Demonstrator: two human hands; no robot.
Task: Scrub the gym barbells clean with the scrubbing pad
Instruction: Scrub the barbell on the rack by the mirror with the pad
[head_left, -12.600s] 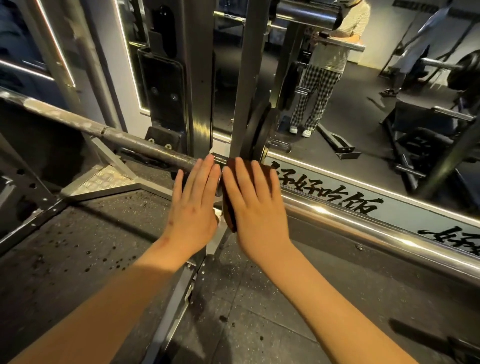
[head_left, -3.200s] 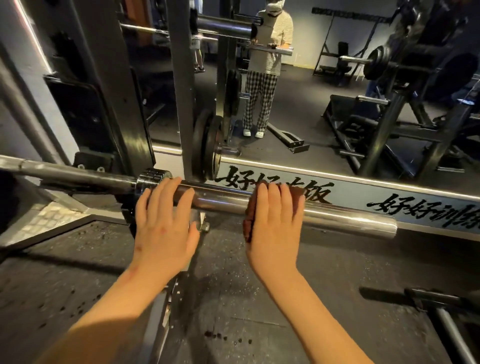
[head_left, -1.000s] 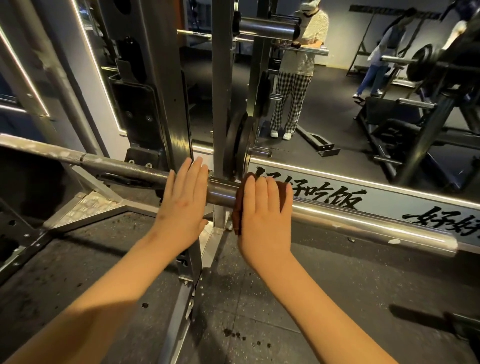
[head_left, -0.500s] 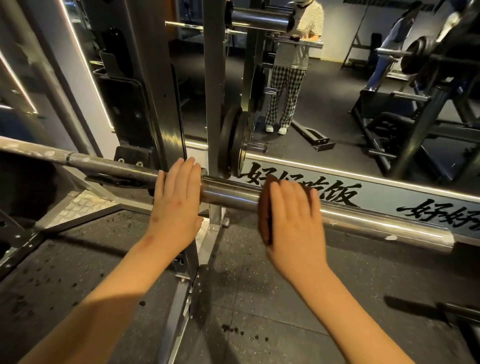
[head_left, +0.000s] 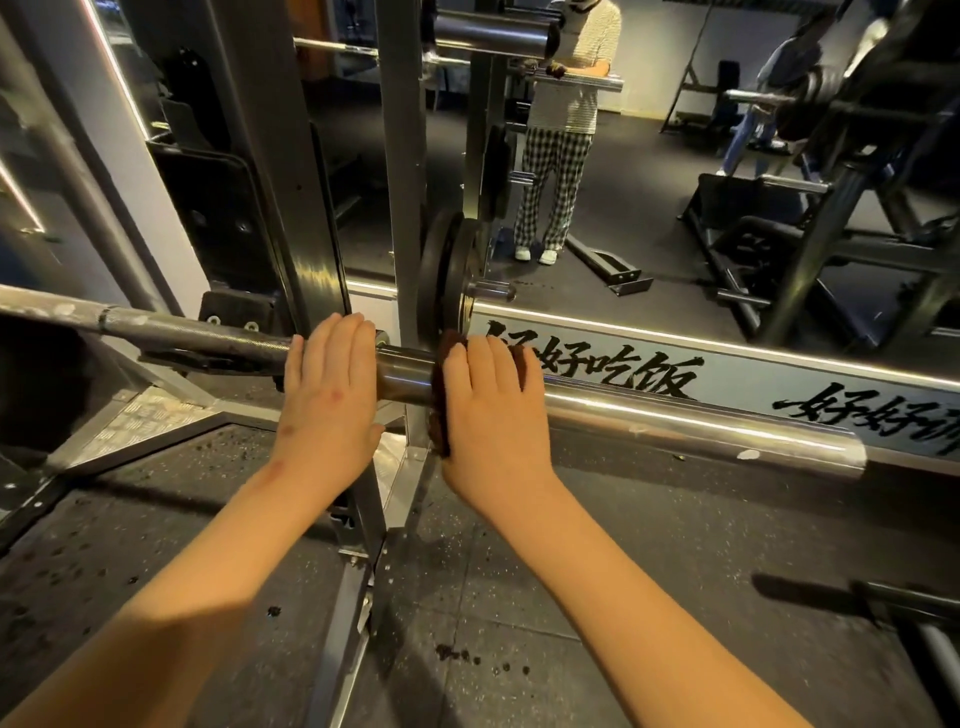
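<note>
Mirror (head_left: 649, 234) behind; right hand (head_left: 491, 415) slid pad (head_left: 450, 343) inward beside left hand (head_left: 330, 395).

Most of the brown scrubbing pad (head_left: 439, 387) is hidden under the right hand (head_left: 493, 415), the left hand (head_left: 327, 400) covers the barbell (head_left: 675, 421) where shaft meets sleeve, the bar's left end runs past the frame edge, and the mirrored person (head_left: 561, 156) is cut off at the top.

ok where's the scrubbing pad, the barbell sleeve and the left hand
scrubbing pad (head_left: 437, 423): head view, its dark left edge
barbell sleeve (head_left: 675, 422): head view, bare shiny middle
left hand (head_left: 328, 400): head view, back of the hand
</note>
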